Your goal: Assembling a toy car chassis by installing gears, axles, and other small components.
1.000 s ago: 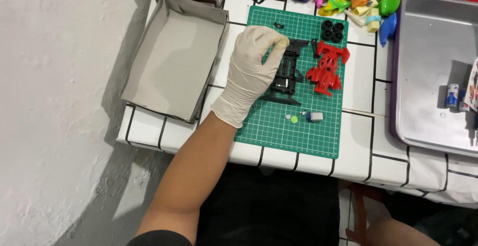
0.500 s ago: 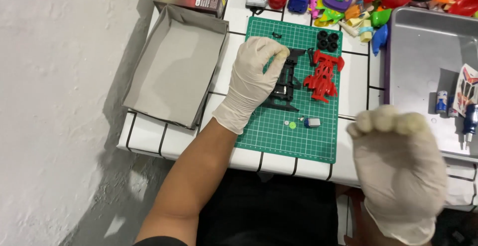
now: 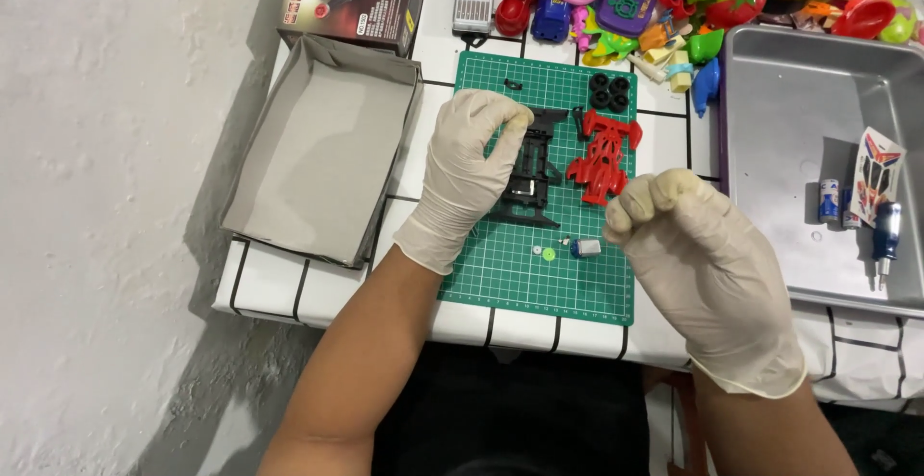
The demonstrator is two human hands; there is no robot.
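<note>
The gloved left hand [image 3: 472, 163] pressed curled fingers on the black chassis [image 3: 527, 173] at the green cutting mat's [image 3: 539, 283] centre. The red body shell [image 3: 602, 156] lay beside it. The right hand [image 3: 693, 245], fisted and apparently empty, hovered over the mat's right edge; dropping, it could likely scatter the tiny motor [image 3: 584, 247].

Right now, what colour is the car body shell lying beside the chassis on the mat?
Red. The body shell shows clearly in the head view, right of the black chassis.
</note>
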